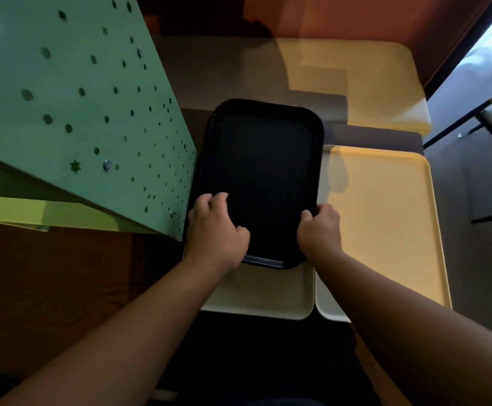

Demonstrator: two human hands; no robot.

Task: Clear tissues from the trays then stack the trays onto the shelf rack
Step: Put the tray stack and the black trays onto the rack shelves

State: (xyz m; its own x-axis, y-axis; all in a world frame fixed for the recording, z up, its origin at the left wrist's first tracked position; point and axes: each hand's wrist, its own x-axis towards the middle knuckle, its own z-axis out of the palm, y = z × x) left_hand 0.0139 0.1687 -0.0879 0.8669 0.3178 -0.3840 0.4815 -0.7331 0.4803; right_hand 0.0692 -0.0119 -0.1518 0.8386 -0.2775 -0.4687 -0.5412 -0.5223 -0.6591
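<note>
While both hands grip the black tray [264, 177] at its near corners, the job looks to be in the stacking stage, not the clearing one: no tissue shows on any tray in view. Left hand [214, 230] is clenched on the near-left edge w/ fingers [220, 199] curled over onto the tray's inside; right hand [321, 228] is clamped on the near-right edge, thumb on the rim. Tray sits approx. level, its near end overlapping a white tray [264, 291] that lies on the surface [209, 74] below; can't tell if the black one is resting on it or already lifted clear. Just right of these is a yellow tray [385, 224], flat on the surface, and another pale yellow tray [353, 80] lies at the far right. Green perforated rack panel [72, 106] stands at the left, its edge just beside the black tray's left rim; a yellow-green tray [33, 213] shows under the panel at the near left, prob. already shelved. Next move, as I judge it: swing the black tray left toward the rack opening, keep it level, and line its long side up w/ a shelf slot before sliding in. The slots themselves are hidden behind the panel, so alignment would need a look around it. Three trays seem left after this one.
</note>
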